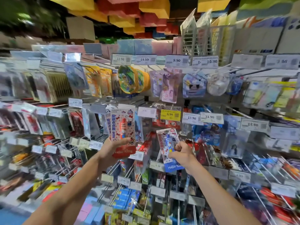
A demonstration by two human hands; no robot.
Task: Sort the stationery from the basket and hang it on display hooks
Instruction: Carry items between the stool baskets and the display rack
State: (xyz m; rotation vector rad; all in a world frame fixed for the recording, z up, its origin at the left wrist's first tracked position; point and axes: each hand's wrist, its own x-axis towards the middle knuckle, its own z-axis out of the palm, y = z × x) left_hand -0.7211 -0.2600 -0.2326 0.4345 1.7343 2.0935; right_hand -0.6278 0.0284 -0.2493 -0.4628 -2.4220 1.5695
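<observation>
While I hold both arms up before the display hooks:
Left hand: fingers and thumb clamped round the red pack, upright, at the middle row.
Right hand: fingers pinching the blue pack, tilted, just right of the red one and lower.

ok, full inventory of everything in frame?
red pack: one, red and white, upright in the left hand.
blue pack: one, blue and white, tilted in the right hand.
round packs: several, green and yellow, top hook row.
pink pack: one, pink, top row, right of those.
yellow price tag: one, yellow, middle row.
white price tags: many, white, on hook ends.
left hand: one, grips the red pack's bottom.
right hand: one, pinches the blue pack.
</observation>
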